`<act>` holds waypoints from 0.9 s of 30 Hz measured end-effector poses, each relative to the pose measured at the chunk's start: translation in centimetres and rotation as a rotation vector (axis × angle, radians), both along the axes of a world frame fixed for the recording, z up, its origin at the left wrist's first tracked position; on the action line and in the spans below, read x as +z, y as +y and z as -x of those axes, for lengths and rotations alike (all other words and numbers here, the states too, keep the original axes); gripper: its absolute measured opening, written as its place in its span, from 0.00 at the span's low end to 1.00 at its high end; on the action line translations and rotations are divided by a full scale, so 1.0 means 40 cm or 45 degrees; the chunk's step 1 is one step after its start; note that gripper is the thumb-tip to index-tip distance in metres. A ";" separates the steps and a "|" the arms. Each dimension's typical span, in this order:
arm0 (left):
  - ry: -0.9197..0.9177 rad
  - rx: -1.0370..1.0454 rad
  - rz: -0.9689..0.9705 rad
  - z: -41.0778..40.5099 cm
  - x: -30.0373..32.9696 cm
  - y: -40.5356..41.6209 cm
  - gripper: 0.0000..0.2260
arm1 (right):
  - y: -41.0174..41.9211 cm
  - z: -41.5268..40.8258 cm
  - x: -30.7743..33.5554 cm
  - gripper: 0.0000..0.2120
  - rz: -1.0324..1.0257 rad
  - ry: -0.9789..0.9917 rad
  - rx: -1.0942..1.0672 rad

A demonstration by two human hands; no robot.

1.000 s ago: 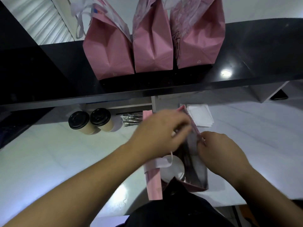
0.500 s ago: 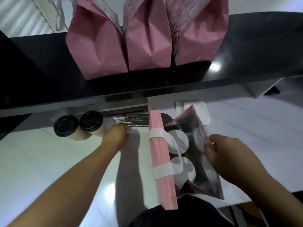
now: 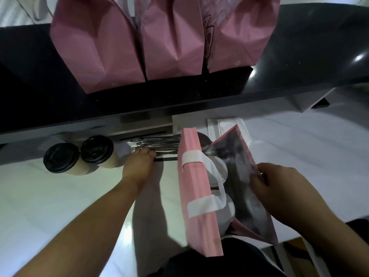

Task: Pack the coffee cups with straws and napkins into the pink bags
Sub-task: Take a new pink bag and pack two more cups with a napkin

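Open pink paper bag (image 3: 199,206) stands on the white counter (image 3: 60,206), two white-lidded cups (image 3: 216,170) inside. Right hand (image 3: 279,188) grips its far wall, spreading the mouth. Left hand (image 3: 139,164) curls onto the wrapped straws (image 3: 159,145); pinch just two, lift cleanly. Its fingertips are hidden, and the white napkins (image 3: 229,124) are half-covered by the bag.

Matt paper pink bag (image 3: 199,196) — glossy black shelf (image 3: 299,56) — shiny wrapped straws (image 3: 159,144).
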State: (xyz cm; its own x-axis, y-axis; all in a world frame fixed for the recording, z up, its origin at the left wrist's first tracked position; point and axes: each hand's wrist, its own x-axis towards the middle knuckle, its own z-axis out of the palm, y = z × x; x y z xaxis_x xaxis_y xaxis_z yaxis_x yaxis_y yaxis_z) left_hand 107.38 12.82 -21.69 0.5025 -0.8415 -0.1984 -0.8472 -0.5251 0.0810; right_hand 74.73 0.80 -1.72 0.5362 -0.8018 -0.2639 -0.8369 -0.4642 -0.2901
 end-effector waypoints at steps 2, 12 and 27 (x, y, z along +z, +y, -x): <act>-0.015 -0.043 -0.037 -0.006 0.003 -0.003 0.13 | 0.000 0.002 -0.003 0.17 0.015 -0.013 -0.009; 0.170 0.045 -0.021 0.019 0.027 0.005 0.11 | 0.004 0.011 -0.004 0.17 -0.005 -0.019 -0.001; 0.318 0.021 -0.237 0.083 0.072 0.076 0.07 | 0.002 0.015 -0.004 0.17 -0.044 0.003 0.061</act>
